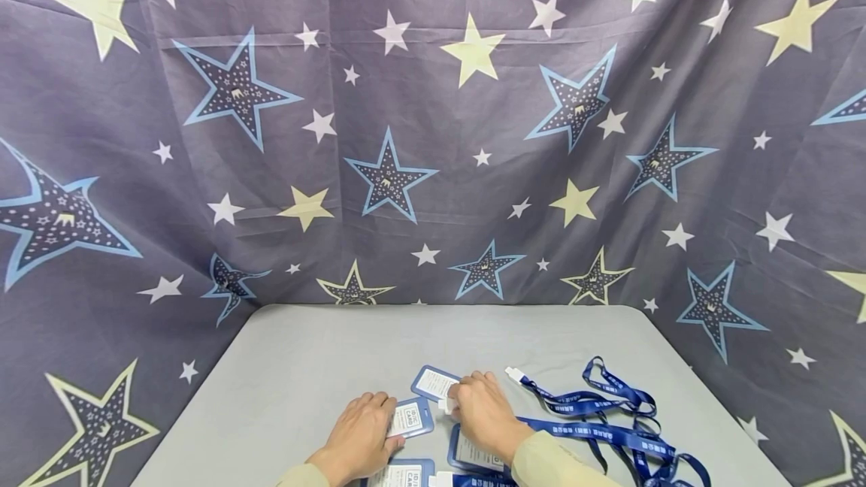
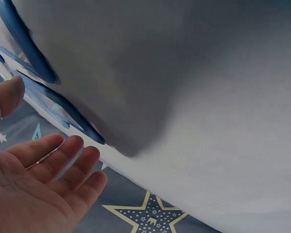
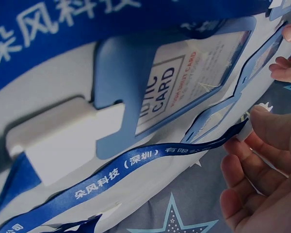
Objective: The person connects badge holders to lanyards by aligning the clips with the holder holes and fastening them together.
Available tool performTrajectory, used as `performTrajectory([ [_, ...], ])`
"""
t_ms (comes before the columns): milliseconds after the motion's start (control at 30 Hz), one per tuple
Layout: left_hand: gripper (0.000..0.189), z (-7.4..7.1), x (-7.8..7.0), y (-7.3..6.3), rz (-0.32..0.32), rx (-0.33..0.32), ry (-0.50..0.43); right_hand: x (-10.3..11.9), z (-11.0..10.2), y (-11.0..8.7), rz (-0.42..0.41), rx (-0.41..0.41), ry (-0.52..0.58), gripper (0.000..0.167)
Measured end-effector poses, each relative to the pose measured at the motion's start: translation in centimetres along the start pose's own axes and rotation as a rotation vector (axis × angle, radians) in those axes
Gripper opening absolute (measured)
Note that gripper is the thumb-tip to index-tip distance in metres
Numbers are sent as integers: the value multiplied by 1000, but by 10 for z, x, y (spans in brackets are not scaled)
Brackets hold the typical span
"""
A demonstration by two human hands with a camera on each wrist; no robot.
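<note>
My left hand (image 1: 361, 434) lies at the left end of a blue-framed ID card holder (image 1: 410, 418), its thumb at the near edge. Its fingers (image 2: 70, 165) look fairly straight in the left wrist view. With thumb and fingers, my right hand (image 1: 483, 408) pinches the white plastic clip (image 3: 246, 127) of a blue lanyard (image 3: 136, 162). This clip is just right of the left hand's card holder; whether they touch I cannot tell. Another card holder (image 1: 433, 380) lies behind, partly covered by the right hand.
Nearer me are two more card holders, one left (image 1: 399, 476) and one under my right forearm (image 1: 467, 453). A white clip (image 3: 68, 138) sits at one holder's slot. Tangled blue lanyards (image 1: 622, 438) spread across the right of the grey table (image 1: 304, 352). A star-patterned curtain (image 1: 419, 96) hangs behind.
</note>
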State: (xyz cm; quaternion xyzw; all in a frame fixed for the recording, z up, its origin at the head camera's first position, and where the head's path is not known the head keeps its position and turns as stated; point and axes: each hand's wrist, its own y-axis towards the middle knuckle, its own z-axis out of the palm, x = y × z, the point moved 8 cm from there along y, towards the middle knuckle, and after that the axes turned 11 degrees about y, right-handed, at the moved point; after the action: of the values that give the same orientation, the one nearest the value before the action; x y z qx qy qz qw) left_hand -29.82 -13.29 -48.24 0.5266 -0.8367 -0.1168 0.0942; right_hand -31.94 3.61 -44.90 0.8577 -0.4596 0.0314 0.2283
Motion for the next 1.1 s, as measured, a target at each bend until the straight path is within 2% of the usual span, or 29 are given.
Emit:
performTrajectory([
  [500, 64, 8, 1, 1, -12, 21, 23, -1, 7, 5, 23, 11, 2, 13],
  [1100, 64, 14, 3, 3, -45, 58, -15, 1, 10, 9, 4, 11, -31, 15],
])
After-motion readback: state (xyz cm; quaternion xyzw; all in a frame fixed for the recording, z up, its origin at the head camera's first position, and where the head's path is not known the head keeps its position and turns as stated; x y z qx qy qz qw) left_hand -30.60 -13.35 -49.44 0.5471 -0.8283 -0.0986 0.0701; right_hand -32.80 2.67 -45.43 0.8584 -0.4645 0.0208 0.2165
